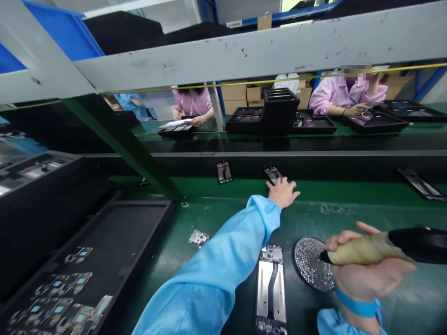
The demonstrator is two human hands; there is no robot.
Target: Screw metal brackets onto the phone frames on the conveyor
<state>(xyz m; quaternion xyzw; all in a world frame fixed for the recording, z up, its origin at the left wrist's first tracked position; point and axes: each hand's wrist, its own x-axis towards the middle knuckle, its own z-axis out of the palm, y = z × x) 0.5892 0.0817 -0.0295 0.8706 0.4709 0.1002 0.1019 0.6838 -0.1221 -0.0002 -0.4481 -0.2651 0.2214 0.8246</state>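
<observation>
My left hand (283, 192) reaches far forward in a light blue sleeve. Its fingers lie on a phone frame (272, 174) at the edge of the dark conveyor belt (331, 163); whether they grip it I cannot tell. My right hand (363, 274) is closed round a black electric screwdriver (391, 246) with a tan-wrapped grip, its tip over a round screw tray (309, 263). A phone chassis (271, 288) lies on the green bench between my arms. A small metal part (198, 237) rests to the left.
A black tray (104, 260) with several small components sits at the left. A second phone frame (224, 172) and a further one (421, 184) ride the belt. A green slanted post (132, 153) stands at the left. Two people in pink coats work at trays (377, 120) opposite.
</observation>
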